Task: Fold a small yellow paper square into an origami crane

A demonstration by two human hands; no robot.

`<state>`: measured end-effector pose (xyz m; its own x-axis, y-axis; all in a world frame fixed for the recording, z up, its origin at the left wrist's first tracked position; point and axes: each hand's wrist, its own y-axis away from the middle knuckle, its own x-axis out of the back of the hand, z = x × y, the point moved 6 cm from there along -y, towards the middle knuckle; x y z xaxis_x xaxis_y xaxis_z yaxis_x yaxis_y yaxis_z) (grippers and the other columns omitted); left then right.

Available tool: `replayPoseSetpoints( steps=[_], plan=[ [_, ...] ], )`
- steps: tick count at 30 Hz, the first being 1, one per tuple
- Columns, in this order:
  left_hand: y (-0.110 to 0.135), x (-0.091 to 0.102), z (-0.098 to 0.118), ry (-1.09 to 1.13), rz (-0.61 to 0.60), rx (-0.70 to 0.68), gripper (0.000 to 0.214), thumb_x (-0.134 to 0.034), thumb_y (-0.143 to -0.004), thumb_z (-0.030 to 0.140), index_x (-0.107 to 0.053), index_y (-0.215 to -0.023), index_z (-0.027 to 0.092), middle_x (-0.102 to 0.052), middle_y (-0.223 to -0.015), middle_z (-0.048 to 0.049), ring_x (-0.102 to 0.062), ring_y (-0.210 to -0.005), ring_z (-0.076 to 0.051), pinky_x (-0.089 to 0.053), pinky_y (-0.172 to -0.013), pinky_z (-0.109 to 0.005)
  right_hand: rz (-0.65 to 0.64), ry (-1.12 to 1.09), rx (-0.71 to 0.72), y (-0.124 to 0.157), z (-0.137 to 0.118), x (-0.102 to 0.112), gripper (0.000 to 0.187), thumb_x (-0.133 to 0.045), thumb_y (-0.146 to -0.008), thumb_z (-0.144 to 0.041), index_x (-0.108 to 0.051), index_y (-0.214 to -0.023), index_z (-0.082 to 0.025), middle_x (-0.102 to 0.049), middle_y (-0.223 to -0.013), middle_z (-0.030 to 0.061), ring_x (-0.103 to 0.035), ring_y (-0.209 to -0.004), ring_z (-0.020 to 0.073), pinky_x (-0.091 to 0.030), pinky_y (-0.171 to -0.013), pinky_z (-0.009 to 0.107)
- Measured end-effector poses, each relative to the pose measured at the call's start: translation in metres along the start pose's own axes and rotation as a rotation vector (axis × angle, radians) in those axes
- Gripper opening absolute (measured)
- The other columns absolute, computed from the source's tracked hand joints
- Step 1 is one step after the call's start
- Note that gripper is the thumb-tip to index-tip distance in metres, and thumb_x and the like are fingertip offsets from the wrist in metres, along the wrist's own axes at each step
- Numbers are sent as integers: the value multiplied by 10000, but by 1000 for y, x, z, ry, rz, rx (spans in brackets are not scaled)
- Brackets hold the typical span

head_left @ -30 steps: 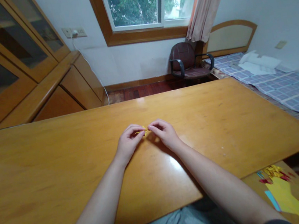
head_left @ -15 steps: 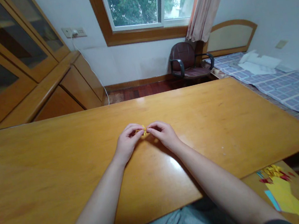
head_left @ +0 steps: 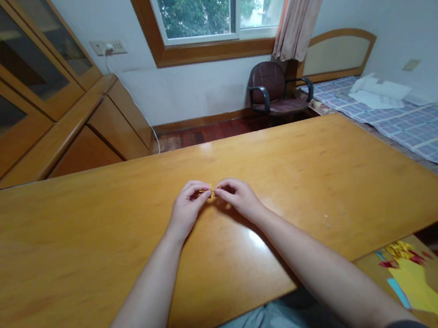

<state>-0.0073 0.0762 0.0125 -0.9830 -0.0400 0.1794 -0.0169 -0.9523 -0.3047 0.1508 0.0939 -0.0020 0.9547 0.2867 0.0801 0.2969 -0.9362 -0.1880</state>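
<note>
Between my fingertips, just above the wooden table (head_left: 92, 247), is a small yellow piece (head_left: 212, 191) with thin strips sticking out, perhaps paper. My left hand (head_left: 187, 204) pinches it from the left, thumb against the fingers. From the right, the thumb and forefinger of my right hand (head_left: 240, 193) close on its other side. The two hands nearly meet. Most of the piece is covered by the fingers, so its exact shape cannot be made out.
On a lower surface at the bottom right lie yellow sheets (head_left: 417, 285), a light blue strip (head_left: 399, 292), and a pile of yellow and red scraps (head_left: 403, 253). Tiny white bits (head_left: 327, 220) dot the table. Beyond its far edge stands an office chair (head_left: 273, 88).
The hands have hardly moved. The yellow piece between the fingertips has shifted very slightly.
</note>
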Motion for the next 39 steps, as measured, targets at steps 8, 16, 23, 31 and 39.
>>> replayPoseSetpoints(
  steps=[8, 16, 23, 31, 39],
  plan=[
    [-1, 0, 4, -29, -20, -27, 111, -710, -794, 328, -711, -792, 218, -645, -912, -51, -604, -912, -202, -489, -849, -340, -22, -48, -33, -1, 8, -2, 222, -676, -787, -400, -667, -815, -180, -667, -746, 12, -564, -638, 120, -459, -596, 233],
    [0, -1, 5, -48, -25, -39, 114, -695, -806, 333, -708, -793, 221, -637, -914, -49, -599, -919, -202, -500, -841, -337, -28, -108, -76, -1, 6, -3, 253, -691, -756, -425, -650, -775, -176, -626, -678, -10, -542, -595, 108, -449, -565, 223],
    [0, 0, 5, -57, -32, -38, 112, -692, -810, 334, -722, -806, 226, -632, -919, -49, -596, -926, -203, -494, -857, -339, -81, -202, -122, 0, 9, -6, 243, -704, -755, -418, -642, -766, -183, -593, -626, -32, -519, -536, 97, -441, -537, 222],
    [0, -1, 8, -35, -5, -20, 108, -701, -799, 326, -713, -789, 219, -632, -898, -41, -597, -903, -196, -487, -848, -329, 30, 53, 26, -1, 0, 1, 172, -680, -792, -357, -689, -805, -185, -678, -758, 21, -586, -663, 136, -468, -630, 254],
    [0, 0, 8, -61, -6, -36, 108, -705, -801, 318, -714, -792, 211, -637, -884, -36, -600, -885, -185, -493, -819, -317, 73, 242, 174, 1, -15, 4, 92, -673, -814, -264, -709, -799, -181, -689, -764, 26, -579, -645, 124, -456, -637, 248]
  ],
)
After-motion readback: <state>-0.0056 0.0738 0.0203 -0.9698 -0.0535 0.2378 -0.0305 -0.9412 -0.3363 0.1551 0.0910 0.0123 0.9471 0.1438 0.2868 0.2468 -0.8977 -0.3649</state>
